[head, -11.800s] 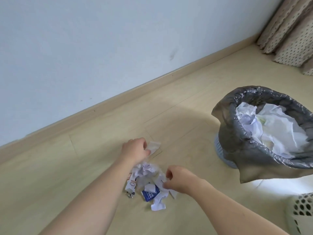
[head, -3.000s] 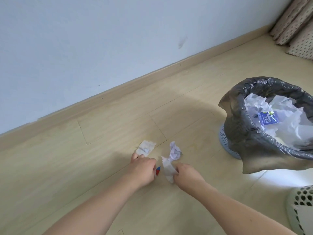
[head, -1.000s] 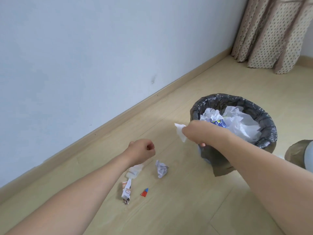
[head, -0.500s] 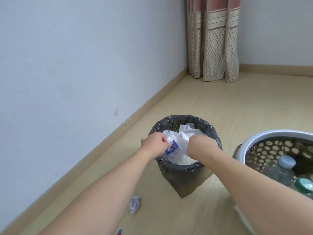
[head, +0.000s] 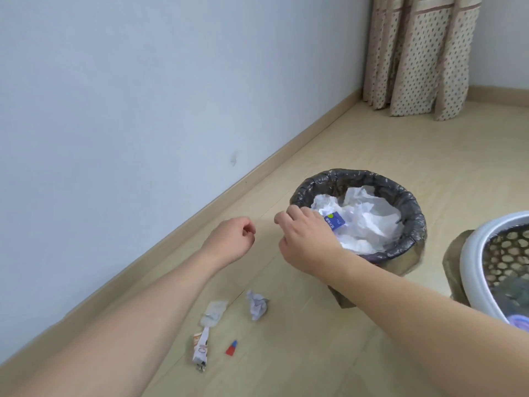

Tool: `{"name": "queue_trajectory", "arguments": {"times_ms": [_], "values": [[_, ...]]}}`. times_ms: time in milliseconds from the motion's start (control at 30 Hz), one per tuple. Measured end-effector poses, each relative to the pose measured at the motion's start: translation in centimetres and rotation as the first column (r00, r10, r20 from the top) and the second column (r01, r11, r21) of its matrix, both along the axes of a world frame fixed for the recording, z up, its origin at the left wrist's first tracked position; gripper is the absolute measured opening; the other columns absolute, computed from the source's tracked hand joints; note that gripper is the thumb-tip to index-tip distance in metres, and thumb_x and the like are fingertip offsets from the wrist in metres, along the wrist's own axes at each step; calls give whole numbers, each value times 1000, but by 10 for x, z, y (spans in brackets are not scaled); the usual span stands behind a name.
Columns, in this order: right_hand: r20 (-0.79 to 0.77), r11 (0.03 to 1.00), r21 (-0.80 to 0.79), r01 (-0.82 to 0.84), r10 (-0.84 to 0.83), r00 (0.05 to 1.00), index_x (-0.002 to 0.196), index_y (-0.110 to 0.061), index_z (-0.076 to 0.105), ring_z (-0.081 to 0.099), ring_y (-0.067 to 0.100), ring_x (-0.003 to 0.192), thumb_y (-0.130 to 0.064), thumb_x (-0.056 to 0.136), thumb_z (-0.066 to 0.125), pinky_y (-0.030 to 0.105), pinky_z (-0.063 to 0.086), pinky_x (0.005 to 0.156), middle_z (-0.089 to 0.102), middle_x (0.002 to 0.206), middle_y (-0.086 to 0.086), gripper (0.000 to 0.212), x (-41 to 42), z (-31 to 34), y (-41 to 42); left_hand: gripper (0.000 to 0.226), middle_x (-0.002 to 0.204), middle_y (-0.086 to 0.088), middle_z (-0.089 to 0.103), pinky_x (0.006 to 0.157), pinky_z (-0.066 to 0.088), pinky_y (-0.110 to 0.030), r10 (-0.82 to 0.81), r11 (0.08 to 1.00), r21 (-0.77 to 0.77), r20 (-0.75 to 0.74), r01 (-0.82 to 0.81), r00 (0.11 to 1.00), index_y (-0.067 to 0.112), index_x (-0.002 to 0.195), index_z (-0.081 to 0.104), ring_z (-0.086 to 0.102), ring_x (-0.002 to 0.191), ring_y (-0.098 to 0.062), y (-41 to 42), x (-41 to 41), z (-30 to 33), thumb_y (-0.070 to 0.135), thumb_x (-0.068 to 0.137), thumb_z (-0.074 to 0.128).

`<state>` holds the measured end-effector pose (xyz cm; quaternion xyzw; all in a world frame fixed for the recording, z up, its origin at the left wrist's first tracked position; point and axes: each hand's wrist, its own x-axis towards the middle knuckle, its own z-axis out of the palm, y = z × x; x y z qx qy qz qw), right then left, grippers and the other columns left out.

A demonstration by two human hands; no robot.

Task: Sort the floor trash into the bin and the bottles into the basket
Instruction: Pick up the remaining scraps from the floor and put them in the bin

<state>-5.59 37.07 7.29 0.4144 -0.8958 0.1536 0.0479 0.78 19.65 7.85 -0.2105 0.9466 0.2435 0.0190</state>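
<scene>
Fingers [head: 248,229] of the left hand curl empty; right hand's [head: 307,242] loosely spread, empty; basket [head: 472,253] cut off.

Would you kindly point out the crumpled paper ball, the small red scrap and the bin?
crumpled paper ball [head: 257,308], head view, its middle
small red scrap [head: 231,347], head view, red body
bin [head: 355,175], head view, far rim

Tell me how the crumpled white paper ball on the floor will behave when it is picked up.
The crumpled paper ball is probably very light and would squash under the fingers, given its loose creases. Its lumpy shape suggests it would skid rather than roll if nudged. It seems unlikely to break.
</scene>
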Motion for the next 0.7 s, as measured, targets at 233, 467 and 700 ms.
{"name": "queue_trajectory", "arguments": {"times_ms": [233,467,700], "values": [[443,944,314,-102,-51,895,120,-11,52,55,30,112,-21,90,48,32,43,89,55,122,10,31,61,-93,-69,5,96,-3,68,68,45,-27,-99,995,42,512,91,853,21,85,61,63,87,-21,-56,93,-93,26,83,60],[437,907,421,-20,-184,880,127,-13,43,51,27,96,-44,85,24,34,45,78,43,116,7,55,86,-188,-100,25,107,-9,66,69,44,-30,-143,974,-46,634,222,760,12,102,60,64,98,-30,-40,133,-173,34,89,56],[395,903,429,-30,-158,905,120,-10,44,57,27,102,-23,98,41,29,42,73,47,119,8,26,84,-209,-104,25,102,-14,65,58,36,-27,-172,971,-16,639,237,750,6,94,62,65,92,-33,-47,128,-188,29,96,52]]}}
